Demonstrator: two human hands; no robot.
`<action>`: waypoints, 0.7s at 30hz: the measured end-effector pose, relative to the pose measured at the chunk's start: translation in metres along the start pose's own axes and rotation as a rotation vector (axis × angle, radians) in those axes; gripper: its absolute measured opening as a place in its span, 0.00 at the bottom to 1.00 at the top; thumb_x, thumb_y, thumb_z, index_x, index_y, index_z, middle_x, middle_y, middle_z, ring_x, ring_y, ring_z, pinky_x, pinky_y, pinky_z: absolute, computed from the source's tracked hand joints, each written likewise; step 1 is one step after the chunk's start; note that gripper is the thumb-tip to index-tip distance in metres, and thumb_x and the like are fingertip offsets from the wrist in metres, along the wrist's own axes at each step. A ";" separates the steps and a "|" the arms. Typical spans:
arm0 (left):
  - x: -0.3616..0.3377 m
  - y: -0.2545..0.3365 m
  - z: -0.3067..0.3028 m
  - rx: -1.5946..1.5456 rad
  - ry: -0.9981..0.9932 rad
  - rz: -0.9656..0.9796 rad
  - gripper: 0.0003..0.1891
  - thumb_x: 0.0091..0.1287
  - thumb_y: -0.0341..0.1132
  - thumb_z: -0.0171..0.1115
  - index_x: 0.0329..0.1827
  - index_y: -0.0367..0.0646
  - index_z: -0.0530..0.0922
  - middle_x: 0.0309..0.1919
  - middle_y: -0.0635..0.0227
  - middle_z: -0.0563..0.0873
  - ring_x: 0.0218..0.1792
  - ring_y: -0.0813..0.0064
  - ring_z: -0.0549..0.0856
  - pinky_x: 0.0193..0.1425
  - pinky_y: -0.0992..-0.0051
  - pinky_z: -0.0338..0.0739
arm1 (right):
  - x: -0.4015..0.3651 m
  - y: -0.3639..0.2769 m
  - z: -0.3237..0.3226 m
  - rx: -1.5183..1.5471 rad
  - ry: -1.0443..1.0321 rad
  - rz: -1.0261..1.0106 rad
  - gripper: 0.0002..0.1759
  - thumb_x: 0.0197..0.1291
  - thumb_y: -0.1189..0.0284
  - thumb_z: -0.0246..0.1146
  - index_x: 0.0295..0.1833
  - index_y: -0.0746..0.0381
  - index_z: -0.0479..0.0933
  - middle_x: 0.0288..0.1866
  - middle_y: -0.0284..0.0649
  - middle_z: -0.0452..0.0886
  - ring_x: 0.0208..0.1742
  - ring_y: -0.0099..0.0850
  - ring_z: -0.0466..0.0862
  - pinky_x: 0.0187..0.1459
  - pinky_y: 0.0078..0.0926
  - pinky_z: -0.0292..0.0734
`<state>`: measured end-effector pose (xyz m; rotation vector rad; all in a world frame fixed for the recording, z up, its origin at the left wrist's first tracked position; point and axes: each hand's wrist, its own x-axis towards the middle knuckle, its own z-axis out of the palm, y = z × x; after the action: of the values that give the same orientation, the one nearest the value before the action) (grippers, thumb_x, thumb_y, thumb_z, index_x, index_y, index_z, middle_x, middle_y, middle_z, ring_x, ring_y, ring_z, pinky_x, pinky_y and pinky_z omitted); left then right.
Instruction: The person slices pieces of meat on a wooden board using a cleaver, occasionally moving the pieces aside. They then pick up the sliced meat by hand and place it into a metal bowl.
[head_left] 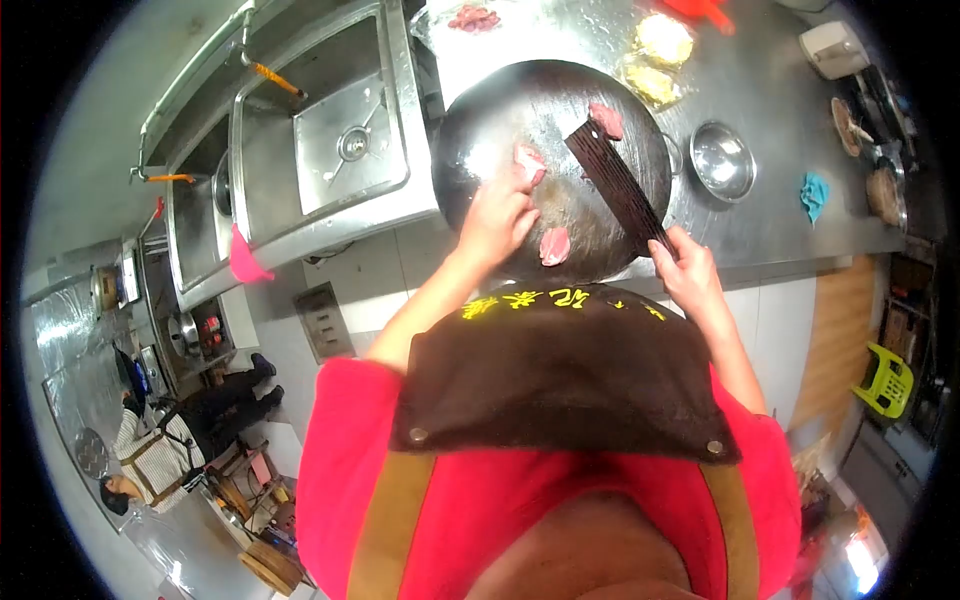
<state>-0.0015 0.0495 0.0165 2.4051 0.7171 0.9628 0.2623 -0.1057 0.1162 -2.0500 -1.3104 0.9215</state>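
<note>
As right hand (pixel 690 275) holds spatula (pixel 615 180), wok (pixel 480 140) contains (probably raw) meat (pixel 555 245).

The dark round wok (pixel 480 130) held raw pink meat. One slice (pixel 530 162) lay near its middle and a second slice (pixel 554 245) by the near rim. A third slice (pixel 606 120) rested on the tip of the dark slatted spatula (pixel 615 185).

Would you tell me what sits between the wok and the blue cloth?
A small steel bowl sits between wok and blue cloth, shown in the head view.
</note>
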 end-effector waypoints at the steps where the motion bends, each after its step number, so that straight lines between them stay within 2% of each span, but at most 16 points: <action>1: -0.007 0.006 -0.001 0.007 -0.009 -0.076 0.14 0.55 0.28 0.71 0.42 0.42 0.78 0.45 0.61 0.82 0.49 0.55 0.82 0.53 0.57 0.75 | -0.001 0.001 0.001 -0.034 0.021 -0.036 0.16 0.68 0.66 0.63 0.33 0.64 0.70 0.19 0.36 0.75 0.19 0.21 0.72 0.24 0.26 0.69; 4: -0.003 0.013 0.000 0.008 0.056 -0.138 0.14 0.55 0.29 0.71 0.43 0.42 0.78 0.45 0.60 0.82 0.48 0.55 0.81 0.54 0.58 0.75 | 0.002 -0.011 0.005 -0.183 0.049 -0.097 0.11 0.67 0.67 0.64 0.38 0.65 0.74 0.22 0.46 0.79 0.22 0.36 0.80 0.29 0.34 0.75; 7: 0.013 0.010 0.013 0.083 0.124 -0.107 0.14 0.55 0.29 0.71 0.44 0.41 0.78 0.43 0.59 0.82 0.48 0.54 0.81 0.53 0.59 0.75 | 0.012 -0.012 0.017 -0.309 0.079 -0.256 0.10 0.66 0.64 0.61 0.43 0.61 0.78 0.30 0.53 0.83 0.36 0.54 0.85 0.38 0.48 0.79; 8: 0.015 0.007 0.015 0.091 0.061 -0.148 0.19 0.53 0.25 0.69 0.50 0.43 0.80 0.49 0.59 0.82 0.52 0.55 0.81 0.57 0.61 0.76 | 0.015 -0.015 0.020 -0.337 0.080 -0.293 0.10 0.66 0.65 0.61 0.45 0.60 0.79 0.31 0.53 0.84 0.36 0.54 0.85 0.40 0.49 0.80; 11: 0.016 -0.007 0.022 0.109 0.031 -0.207 0.20 0.51 0.22 0.67 0.50 0.43 0.80 0.47 0.59 0.82 0.51 0.54 0.81 0.57 0.62 0.76 | 0.021 -0.029 0.023 -0.309 0.046 -0.308 0.11 0.66 0.65 0.60 0.47 0.59 0.80 0.31 0.53 0.84 0.36 0.54 0.85 0.40 0.49 0.80; 15: 0.014 -0.010 0.015 0.007 0.074 -0.144 0.19 0.51 0.21 0.64 0.48 0.43 0.81 0.44 0.61 0.82 0.50 0.55 0.81 0.57 0.62 0.77 | 0.028 -0.025 0.023 -0.346 -0.037 -0.212 0.11 0.66 0.66 0.59 0.49 0.58 0.81 0.31 0.53 0.84 0.37 0.54 0.85 0.40 0.50 0.80; 18: 0.016 -0.004 0.012 0.016 0.124 -0.153 0.17 0.52 0.21 0.63 0.47 0.43 0.82 0.43 0.62 0.82 0.49 0.56 0.81 0.56 0.63 0.77 | 0.030 -0.019 0.025 -0.408 0.018 -0.258 0.12 0.65 0.67 0.60 0.51 0.59 0.80 0.33 0.54 0.84 0.37 0.53 0.85 0.39 0.49 0.80; 21: 0.015 -0.005 0.020 0.090 0.153 -0.173 0.17 0.52 0.22 0.65 0.47 0.42 0.81 0.44 0.59 0.82 0.49 0.53 0.81 0.56 0.61 0.76 | 0.029 -0.023 0.025 -0.389 0.091 -0.427 0.13 0.63 0.70 0.62 0.52 0.59 0.80 0.34 0.51 0.84 0.35 0.51 0.85 0.37 0.47 0.81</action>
<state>0.0208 0.0586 0.0077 2.3166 1.0265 1.0704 0.2382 -0.0683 0.1100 -1.9290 -1.8919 0.4003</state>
